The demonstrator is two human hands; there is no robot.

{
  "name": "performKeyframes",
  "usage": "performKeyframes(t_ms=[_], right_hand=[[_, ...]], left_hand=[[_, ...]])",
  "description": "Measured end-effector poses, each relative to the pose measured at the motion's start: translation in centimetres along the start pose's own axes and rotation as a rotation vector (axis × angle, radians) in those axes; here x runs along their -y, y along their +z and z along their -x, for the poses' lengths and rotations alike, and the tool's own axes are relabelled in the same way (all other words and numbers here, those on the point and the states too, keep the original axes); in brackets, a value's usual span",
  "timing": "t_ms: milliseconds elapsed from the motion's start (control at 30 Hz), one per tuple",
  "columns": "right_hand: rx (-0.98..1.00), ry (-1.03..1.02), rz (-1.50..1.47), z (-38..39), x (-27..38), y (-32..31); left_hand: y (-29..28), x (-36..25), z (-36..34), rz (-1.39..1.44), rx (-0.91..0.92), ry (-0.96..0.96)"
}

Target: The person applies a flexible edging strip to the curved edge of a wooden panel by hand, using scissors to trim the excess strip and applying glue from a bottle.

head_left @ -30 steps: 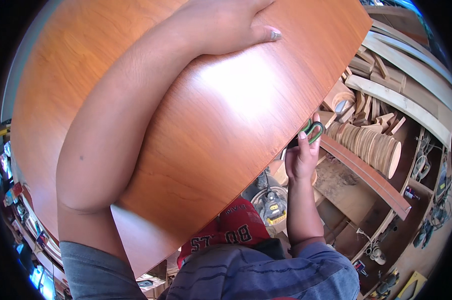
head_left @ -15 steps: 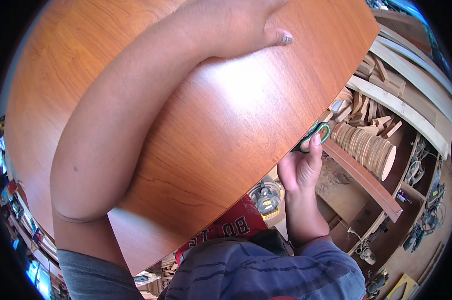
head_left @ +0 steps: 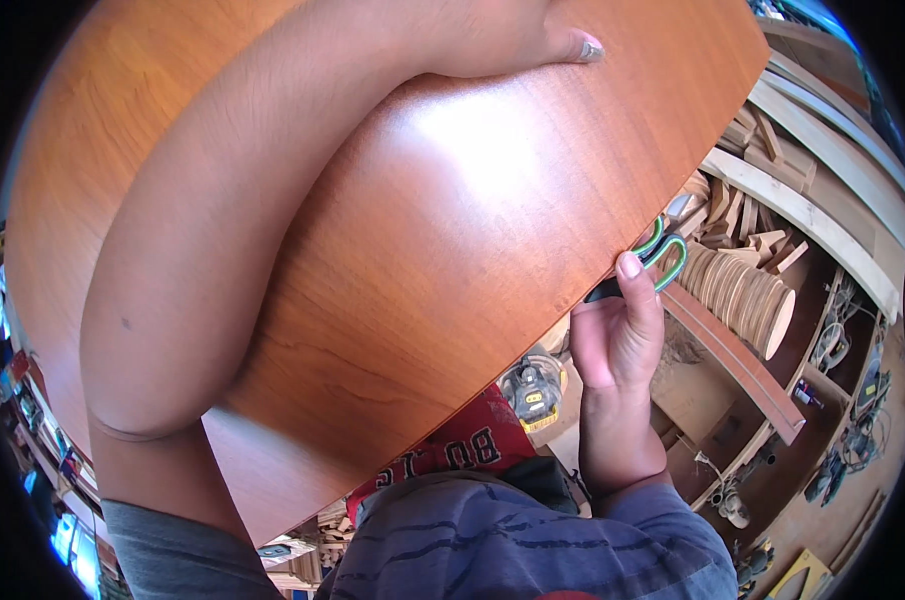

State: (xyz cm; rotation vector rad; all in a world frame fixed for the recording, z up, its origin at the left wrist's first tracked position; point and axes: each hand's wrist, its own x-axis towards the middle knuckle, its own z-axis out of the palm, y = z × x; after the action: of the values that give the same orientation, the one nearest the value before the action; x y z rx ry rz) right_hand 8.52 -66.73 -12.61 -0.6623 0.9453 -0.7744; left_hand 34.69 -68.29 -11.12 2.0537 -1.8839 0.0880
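A large glossy wood-grain panel [head_left: 453, 280] slants across the view in front of me. My left hand [head_left: 503, 38] lies on its upper face with the thumb stretched out; the other fingers run past the picture's top. At the panel's right edge, my right hand [head_left: 618, 325] is closed round scissors, thumb upward. The green-and-black handle loops of the scissors [head_left: 676, 262] stick out beyond the thumb. Their blades are hidden by the hand and the panel.
To the right lie a row of round wooden discs [head_left: 748, 300], wood offcuts [head_left: 748, 215], a reddish-brown strip [head_left: 738, 360] and long pale boards [head_left: 813, 220]. Below the panel's edge sits a black-and-yellow power tool [head_left: 533, 392]. Corded tools [head_left: 858, 445] lie at far right.
My left hand has slid farther up over the panel. My right hand has shifted a little right and up with the scissors, whose handle loops now show more plainly and farther apart.
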Motion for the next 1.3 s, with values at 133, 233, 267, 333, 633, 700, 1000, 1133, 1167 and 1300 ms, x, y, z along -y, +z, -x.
performKeyframes(t_ms=[133,233,267,333,633,700,1000,1133,1167,1300], right_hand=[[0.003,-0.01,0.027,0.0,0.4,0.4],[0.02,0.014,-0.012,-0.1,0.4,0.2],[0.02,0.014,-0.005,-0.2,0.4,0.2],[0.021,0.016,0.006,-0.1,0.4,0.2],[-0.016,0.008,0.055,-0.1,0.3,-0.3],[-0.001,-0.005,0.064,0.1,0.4,-0.2],[0.007,-0.011,0.096,0.1,0.6,-0.9],[0.018,-0.017,0.107,0.2,0.9,-1.1],[0.022,-0.015,0.109,0.1,0.9,-1.2],[0.015,-0.026,0.106,-0.1,1.0,-1.6]], left_hand=[[-1.4,-0.7,0.5,0.057,0.022,0.018],[-1.4,-0.6,0.6,0.057,0.024,0.023],[-1.4,-0.7,0.7,0.037,0.015,0.027],[-1.1,-0.5,0.6,0.019,0.006,0.027],[-1.5,-0.8,1.0,0.013,0.06,0.025],[-1.5,-1.1,1.0,-0.014,0.061,-0.002],[-0.8,-0.7,0.7,-0.024,0.047,-0.011],[-1.8,-1.6,1.1,-0.009,0.056,-0.02],[-1.8,-1.5,1.1,0.011,0.062,-0.013],[-0.1,-1.1,0.0,0.008,0.031,-0.012]])
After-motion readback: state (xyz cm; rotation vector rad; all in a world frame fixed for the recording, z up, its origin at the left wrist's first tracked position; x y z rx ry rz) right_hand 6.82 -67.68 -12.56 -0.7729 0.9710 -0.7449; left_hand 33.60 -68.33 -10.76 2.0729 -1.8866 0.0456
